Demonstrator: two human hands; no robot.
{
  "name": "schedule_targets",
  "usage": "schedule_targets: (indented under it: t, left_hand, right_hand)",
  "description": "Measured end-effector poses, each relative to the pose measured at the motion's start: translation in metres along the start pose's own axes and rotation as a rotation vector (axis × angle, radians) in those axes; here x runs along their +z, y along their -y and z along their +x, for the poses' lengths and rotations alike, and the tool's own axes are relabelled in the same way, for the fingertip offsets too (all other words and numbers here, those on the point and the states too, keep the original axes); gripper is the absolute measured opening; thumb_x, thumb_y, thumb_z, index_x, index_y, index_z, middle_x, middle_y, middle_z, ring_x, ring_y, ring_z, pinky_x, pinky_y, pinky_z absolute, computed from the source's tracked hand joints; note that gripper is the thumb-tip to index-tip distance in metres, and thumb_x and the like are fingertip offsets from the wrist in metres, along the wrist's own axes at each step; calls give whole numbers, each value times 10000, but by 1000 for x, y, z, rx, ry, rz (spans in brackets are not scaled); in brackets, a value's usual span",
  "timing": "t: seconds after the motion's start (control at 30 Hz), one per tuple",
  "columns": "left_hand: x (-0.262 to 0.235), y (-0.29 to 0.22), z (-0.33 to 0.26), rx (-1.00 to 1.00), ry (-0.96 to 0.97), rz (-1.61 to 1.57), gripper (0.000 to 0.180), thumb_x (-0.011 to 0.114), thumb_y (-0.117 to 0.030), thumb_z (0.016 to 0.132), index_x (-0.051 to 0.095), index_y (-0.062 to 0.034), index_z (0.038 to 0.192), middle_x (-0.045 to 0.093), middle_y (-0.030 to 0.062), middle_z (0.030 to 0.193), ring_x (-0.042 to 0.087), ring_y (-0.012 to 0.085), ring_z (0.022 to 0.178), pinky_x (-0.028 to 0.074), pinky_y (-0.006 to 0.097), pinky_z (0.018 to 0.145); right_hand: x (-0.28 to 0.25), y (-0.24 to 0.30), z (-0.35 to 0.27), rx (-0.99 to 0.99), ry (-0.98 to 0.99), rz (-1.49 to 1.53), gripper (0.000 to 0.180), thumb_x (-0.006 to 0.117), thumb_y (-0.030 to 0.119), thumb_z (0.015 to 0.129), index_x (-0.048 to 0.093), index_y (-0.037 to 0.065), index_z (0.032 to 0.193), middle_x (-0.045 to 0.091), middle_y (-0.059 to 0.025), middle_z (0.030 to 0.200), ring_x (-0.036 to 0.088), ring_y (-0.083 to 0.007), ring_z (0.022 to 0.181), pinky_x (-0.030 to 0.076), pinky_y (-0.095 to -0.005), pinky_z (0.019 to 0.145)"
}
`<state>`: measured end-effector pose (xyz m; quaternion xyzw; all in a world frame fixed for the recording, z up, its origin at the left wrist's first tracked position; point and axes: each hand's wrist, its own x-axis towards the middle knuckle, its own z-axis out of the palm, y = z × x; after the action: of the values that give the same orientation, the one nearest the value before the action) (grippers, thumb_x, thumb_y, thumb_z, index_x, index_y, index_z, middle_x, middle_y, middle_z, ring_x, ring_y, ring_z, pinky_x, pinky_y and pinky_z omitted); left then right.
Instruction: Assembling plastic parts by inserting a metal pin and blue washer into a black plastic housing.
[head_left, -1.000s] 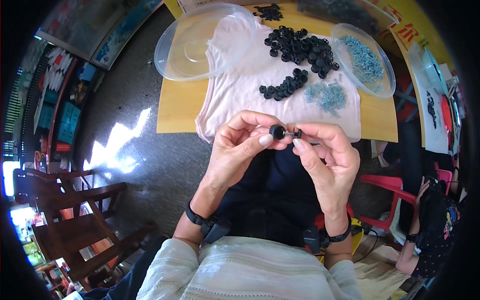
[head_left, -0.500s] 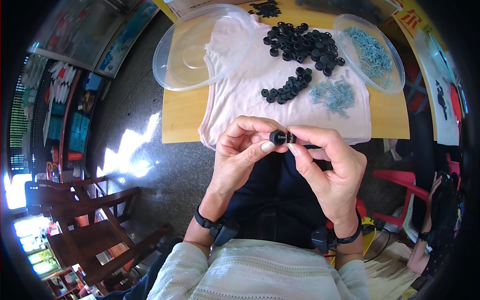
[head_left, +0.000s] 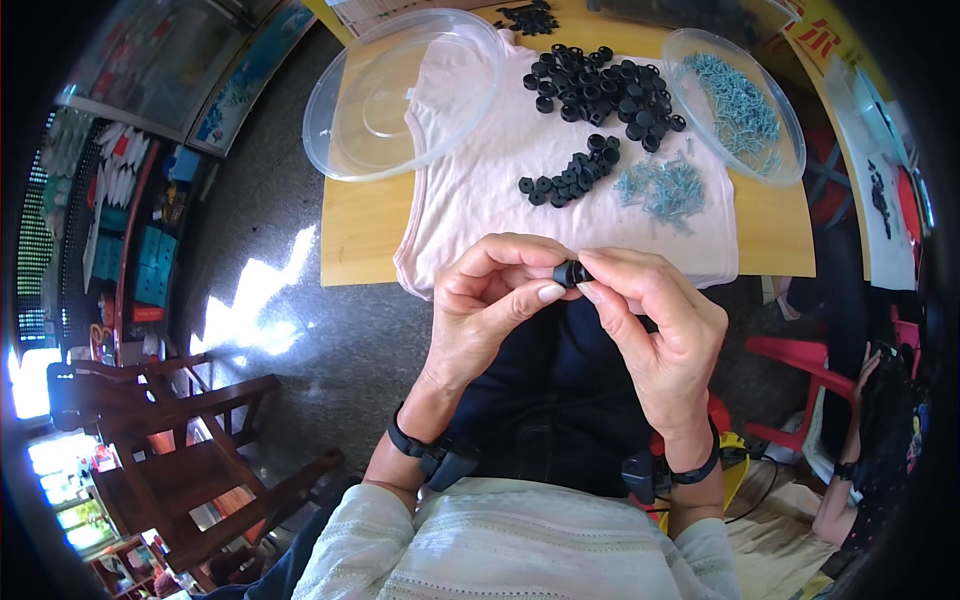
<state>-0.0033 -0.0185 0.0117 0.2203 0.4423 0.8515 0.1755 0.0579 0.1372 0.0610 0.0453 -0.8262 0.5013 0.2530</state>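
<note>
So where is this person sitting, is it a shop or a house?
Probably a small workshop or shop-front doing piecework. A wooden table holds piles of black rubber rings and pale screws on a cloth, and wooden chairs stand on a polished stone floor.

Both hands meet over lap: left hand & right hand pinch one small black ring btwn fingertips. Pink cloth on wooden table, near its front edge, carries black rings & pale screws.

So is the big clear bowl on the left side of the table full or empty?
Empty. The clear bowl shows only the table and pink cloth through it; the black rings and pale screws lie outside it.
</note>
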Motion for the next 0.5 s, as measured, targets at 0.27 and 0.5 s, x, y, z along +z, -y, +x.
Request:
schedule_targets:
  t: [0.27, 0.5]
  left_hand:
    - [8, -4, -1, -69, -41, 28, 223, 622, 71, 856, 588, 56, 1076, 627, 145, 1087, 639, 195, 980, 558, 334, 882]
    - [9, -1, -3, -47, -3, 42, 214, 625, 79, 849, 604, 62, 1062, 623, 148, 1099, 642, 193, 979, 546, 307, 884]
  right_hand:
    - [-4, -1, -7, 3, 26, 57, 189, 638, -70, 833, 674, -25, 1014, 668, -141, 980, 685, -188, 810, 585, -275, 690]
    - [-4, 1, -11, 281, -14, 228, 184, 647, -15, 859, 658, -12, 1042, 673, -112, 953, 677, -145, 801, 555, -246, 669]
